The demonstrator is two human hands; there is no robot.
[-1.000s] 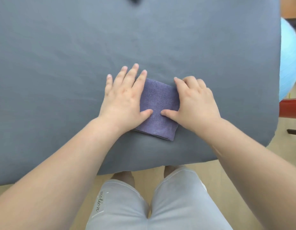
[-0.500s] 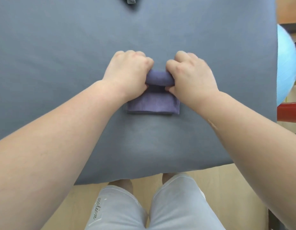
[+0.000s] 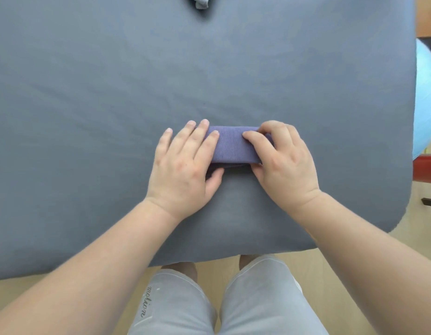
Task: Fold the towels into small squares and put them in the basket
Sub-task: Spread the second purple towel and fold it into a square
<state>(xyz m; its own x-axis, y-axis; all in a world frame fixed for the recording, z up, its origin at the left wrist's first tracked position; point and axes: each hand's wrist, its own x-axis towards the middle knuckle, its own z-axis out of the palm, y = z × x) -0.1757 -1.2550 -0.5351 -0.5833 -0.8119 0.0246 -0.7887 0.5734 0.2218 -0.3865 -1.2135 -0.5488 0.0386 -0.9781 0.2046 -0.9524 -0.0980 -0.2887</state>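
Since half a second ago the far half of the purple microfibre towel (image 3: 233,146) has come over onto the near half. What was a squarish pad is now a narrow band lying crosswise in front of me. My left hand (image 3: 183,165), which was bunched on the far edge, has flattened out.

As I judge it, this towel is most of the way folded but not finished. It is a short strip, not a small square, so I think one more fold end to end is due. After that it has to go into the basket, which I cannot see anywhere in view. A pale crumpled cloth (image 3: 201,1) peeks in at the far edge of the table (image 3: 113,93), which is covered in a smooth grey-blue sheet. It may be another towel waiting, though too little of it shows to say.

The band lies on the sheet in the near middle of the table, between my two hands and partly under both. My left fingers (image 3: 209,143) lie straight and spread on its left end, pressing it flat, with the thumb just beside the near edge. My right hand (image 3: 287,165) covers the right end. Its fingers are curled over the far corner, the forefinger is laid across the top, and the thumb is at the near edge, so it holds that end.
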